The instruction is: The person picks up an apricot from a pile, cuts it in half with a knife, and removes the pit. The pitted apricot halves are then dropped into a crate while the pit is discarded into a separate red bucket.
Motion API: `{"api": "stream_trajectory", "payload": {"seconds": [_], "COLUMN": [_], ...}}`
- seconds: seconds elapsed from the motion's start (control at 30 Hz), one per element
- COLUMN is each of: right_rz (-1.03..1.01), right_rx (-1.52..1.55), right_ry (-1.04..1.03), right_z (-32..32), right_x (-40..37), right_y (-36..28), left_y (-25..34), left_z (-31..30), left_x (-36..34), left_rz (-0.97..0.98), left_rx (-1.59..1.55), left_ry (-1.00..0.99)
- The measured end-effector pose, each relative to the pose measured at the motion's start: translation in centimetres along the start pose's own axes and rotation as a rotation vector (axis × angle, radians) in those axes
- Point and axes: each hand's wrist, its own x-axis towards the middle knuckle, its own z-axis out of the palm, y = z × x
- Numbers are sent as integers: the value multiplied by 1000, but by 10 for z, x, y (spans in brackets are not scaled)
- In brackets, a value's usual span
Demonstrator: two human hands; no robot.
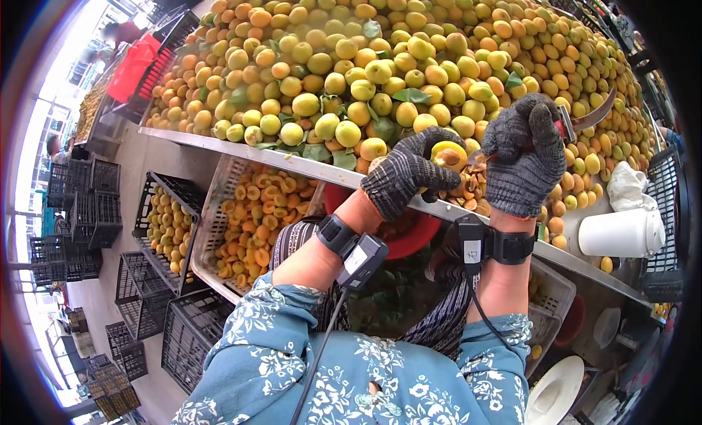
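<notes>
Floral shirt below, the left hand pinches an opened apricot beside the right hand, closed around a curved knife, heaped fruit beyond.

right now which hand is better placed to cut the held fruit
Right, I'd say: the right hand grips the red-handled curved blade, while the left hand holds the fruit beside it.
</notes>
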Motion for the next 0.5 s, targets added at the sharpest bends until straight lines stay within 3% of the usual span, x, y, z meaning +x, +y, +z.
{"api": "stream_trajectory", "payload": {"seconds": [0.17,0.5], "right_rz": [-56,-84], "right_rx": [-67,-204], "right_ry": [25,33], "right_z": [8,13], "right_x": [1,0], "right_y": [1,5], "left_y": [0,3], "left_z": [3,1], "left_x": [3,2], "left_rz": [59,6], "left_rx": [180,110], "left_ry": [-26,-70]}}
